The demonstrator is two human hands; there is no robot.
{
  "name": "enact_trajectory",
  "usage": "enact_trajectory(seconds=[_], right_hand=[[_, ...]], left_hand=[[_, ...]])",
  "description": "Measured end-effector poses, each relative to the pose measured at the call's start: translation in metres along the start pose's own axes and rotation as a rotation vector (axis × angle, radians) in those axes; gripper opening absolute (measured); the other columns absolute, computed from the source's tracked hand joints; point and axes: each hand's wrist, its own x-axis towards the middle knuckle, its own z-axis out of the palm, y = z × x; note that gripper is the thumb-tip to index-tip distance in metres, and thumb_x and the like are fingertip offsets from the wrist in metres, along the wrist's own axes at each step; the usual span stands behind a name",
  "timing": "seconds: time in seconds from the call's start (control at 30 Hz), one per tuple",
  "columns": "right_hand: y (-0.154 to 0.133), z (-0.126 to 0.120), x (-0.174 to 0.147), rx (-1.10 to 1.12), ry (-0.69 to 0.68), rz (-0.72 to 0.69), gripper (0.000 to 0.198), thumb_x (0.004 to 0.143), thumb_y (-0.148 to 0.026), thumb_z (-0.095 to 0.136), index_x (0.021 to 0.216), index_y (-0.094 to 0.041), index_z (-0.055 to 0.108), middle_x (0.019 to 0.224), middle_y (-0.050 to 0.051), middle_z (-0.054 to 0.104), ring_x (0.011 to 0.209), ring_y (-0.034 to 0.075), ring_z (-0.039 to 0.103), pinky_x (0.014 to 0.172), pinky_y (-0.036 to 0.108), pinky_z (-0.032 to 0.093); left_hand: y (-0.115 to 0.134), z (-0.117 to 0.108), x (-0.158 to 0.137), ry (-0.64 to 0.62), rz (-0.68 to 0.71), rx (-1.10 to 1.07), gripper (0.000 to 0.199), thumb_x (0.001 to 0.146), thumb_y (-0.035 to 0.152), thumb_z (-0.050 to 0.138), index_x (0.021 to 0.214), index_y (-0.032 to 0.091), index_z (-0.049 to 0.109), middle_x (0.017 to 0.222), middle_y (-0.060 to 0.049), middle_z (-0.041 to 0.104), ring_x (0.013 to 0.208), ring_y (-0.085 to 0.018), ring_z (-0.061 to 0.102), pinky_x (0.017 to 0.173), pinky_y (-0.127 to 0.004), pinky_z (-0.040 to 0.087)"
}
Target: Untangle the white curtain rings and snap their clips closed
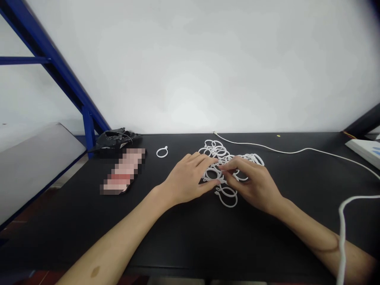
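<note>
A loose pile of white curtain rings [218, 150], each with a small eyelet, lies on the black table under both hands. My left hand [190, 176] reaches over the pile's left side, fingers stretched and thumb apart, the tips at the rings. From the right comes my right hand [253, 182], its thumb and index finger pinched together on a ring at the middle of the pile; the fingers partly hide it. Two rings [228, 200] stick out toward the front. One single ring [162, 152] lies apart, to the left.
A crumpled black plastic bag [115, 138] lies at the back left, with a pixelated flat object [123, 174] before it. A white cable [258, 145] crosses the table [190, 237] to the right, near a white box [365, 152]. A blue metal frame [65, 71] stands left.
</note>
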Motion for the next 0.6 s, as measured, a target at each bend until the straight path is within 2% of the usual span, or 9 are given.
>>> enact_trajectory(seconds=[0.13,0.23,0.33,0.47,0.53,0.6], right_hand=[[0.002,0.001,-0.001,0.015,-0.008,0.003,0.009,0.093,-0.019,0.054,0.093,-0.023,0.062,0.083,0.002,0.067,0.073,0.015,0.064,0.065,0.028,0.054],[0.005,0.003,-0.003,-0.036,-0.015,0.032,0.023,0.093,-0.022,0.057,0.115,-0.025,0.058,0.096,0.004,0.068,0.086,0.018,0.065,0.076,0.032,0.055],[0.007,0.006,-0.005,-0.150,-0.068,0.011,0.040,0.090,-0.028,0.062,0.128,-0.025,0.051,0.110,0.008,0.064,0.102,0.024,0.060,0.087,0.042,0.053],[0.008,0.010,-0.006,-0.263,-0.180,-0.076,0.021,0.088,-0.029,0.063,0.108,-0.023,0.062,0.115,0.011,0.059,0.108,0.028,0.052,0.092,0.049,0.048],[0.007,0.012,-0.006,-0.283,-0.220,-0.088,0.011,0.088,-0.026,0.062,0.098,-0.022,0.064,0.114,0.011,0.059,0.108,0.029,0.050,0.091,0.049,0.048],[0.005,0.013,-0.007,-0.273,-0.234,-0.092,0.005,0.089,-0.022,0.060,0.090,-0.021,0.064,0.112,0.011,0.059,0.107,0.028,0.050,0.090,0.048,0.048]], left_hand=[[0.002,-0.002,0.001,0.001,-0.013,-0.014,0.036,0.091,0.041,0.057,0.120,0.020,0.051,0.114,-0.006,0.064,0.102,-0.022,0.057,0.089,-0.039,0.046],[-0.001,-0.005,0.004,0.022,-0.047,0.017,0.031,0.090,0.038,0.058,0.114,0.020,0.053,0.110,-0.005,0.064,0.100,-0.022,0.057,0.087,-0.038,0.046],[-0.017,-0.009,0.005,0.085,-0.226,0.187,0.027,0.090,0.035,0.055,0.111,0.019,0.055,0.110,-0.007,0.064,0.100,-0.024,0.056,0.086,-0.040,0.045],[-0.049,-0.014,-0.002,0.064,-0.534,0.485,0.029,0.089,0.032,0.052,0.111,0.015,0.057,0.109,-0.013,0.063,0.103,-0.031,0.054,0.084,-0.045,0.045],[-0.062,-0.016,-0.007,0.012,-0.616,0.574,0.030,0.088,0.030,0.051,0.110,0.012,0.059,0.109,-0.017,0.063,0.103,-0.035,0.053,0.084,-0.047,0.045],[-0.067,-0.017,-0.010,-0.013,-0.641,0.611,0.033,0.087,0.026,0.051,0.114,0.009,0.059,0.111,-0.019,0.062,0.105,-0.037,0.052,0.084,-0.050,0.045]])
